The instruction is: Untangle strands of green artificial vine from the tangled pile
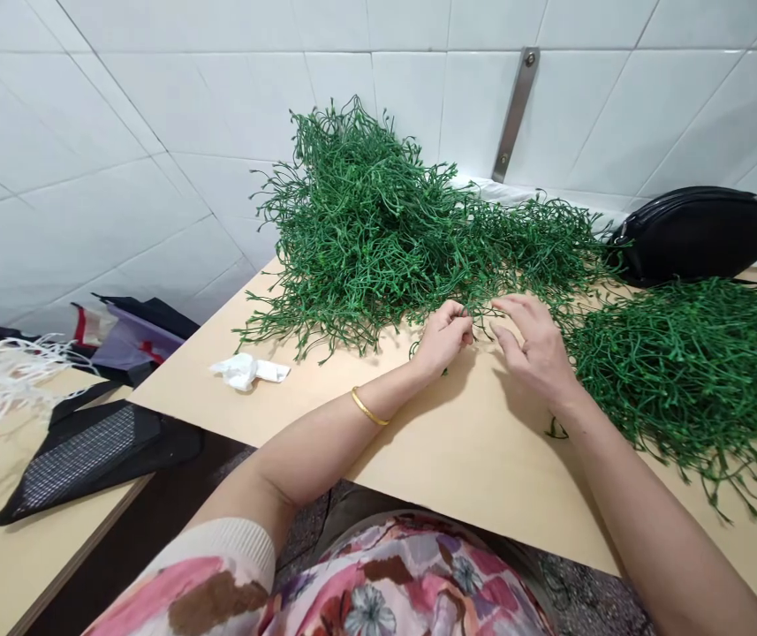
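A tall heap of thin green plastic stems (365,221) lies on the wooden table (418,442) against the wall. Another green pile (689,371) spreads at the right, beside my right forearm. At the near edge of the tall heap, my left hand (445,337) is closed, its fingers pinched on a green stem. Just right of it, my right hand (529,344) has its thumb and fingers apart, with nothing visible held between them. The two hands do not touch.
A crumpled white tissue (249,371) lies at the table's left. Behind the right pile sits a black bag (702,234). Another table at the left holds white strands (11,380) and a black mesh pouch (79,455). A metal bracket (516,115) is fixed to the tiled wall.
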A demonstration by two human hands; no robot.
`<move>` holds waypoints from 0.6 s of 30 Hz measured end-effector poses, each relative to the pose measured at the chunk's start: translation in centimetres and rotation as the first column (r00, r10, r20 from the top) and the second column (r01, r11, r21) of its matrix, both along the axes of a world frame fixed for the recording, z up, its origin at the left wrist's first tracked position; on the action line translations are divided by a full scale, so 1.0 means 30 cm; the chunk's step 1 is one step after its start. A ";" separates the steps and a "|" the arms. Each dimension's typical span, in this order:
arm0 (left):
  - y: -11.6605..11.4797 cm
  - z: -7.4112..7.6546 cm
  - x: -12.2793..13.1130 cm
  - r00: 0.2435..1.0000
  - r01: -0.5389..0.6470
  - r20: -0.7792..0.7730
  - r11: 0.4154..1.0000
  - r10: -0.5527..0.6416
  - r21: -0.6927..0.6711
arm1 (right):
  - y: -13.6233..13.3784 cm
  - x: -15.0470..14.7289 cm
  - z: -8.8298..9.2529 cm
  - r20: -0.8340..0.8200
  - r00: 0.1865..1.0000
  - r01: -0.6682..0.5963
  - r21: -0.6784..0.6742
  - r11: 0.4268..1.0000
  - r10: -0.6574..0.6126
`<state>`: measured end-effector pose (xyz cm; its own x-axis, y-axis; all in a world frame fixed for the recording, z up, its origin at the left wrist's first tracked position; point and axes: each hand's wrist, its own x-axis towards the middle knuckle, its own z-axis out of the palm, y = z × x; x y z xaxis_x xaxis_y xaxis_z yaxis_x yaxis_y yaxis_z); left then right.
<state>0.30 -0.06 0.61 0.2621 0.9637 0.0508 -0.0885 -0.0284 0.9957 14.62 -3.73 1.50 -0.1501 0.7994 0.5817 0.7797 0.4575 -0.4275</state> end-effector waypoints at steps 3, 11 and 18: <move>0.001 -0.014 -0.001 0.999 0.034 -0.024 0.997 -0.032 0.067 | 0.030 -0.008 -0.006 -0.338 0.941 -0.032 -0.177 0.984 -0.030; -0.002 -0.016 0.005 0.999 -0.006 -0.038 0.996 0.009 0.089 | 0.050 0.021 -0.039 -0.698 0.703 -0.205 -0.379 0.902 -0.134; -0.008 -0.024 0.001 0.959 0.267 0.130 0.958 -0.253 -0.109 | 0.054 0.047 -0.032 -0.742 0.665 -0.220 -0.304 0.927 -0.085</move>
<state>0.32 -0.30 -0.11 0.5036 0.8637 -0.0206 -0.1887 0.1332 0.9730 16.03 -2.11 0.55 0.1391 0.9664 0.2163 0.1132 0.2015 -0.9729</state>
